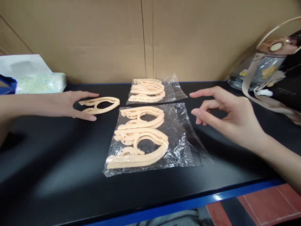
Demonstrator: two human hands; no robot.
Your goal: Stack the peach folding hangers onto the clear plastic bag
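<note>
**Both hands empty over the peach parts**

Nearest me, my right hand (231,117) hovers released beside the clear plastic bag of peach curved plastic pieces (141,138) on the black counter (58,163). My left hand (70,105), fingers spread, lies just beside a loose peach curved piece (100,104).

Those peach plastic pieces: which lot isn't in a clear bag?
The loose pieces beside the left hand lie bare on the black table. The near bag and the far bag are both wrapped.
</note>
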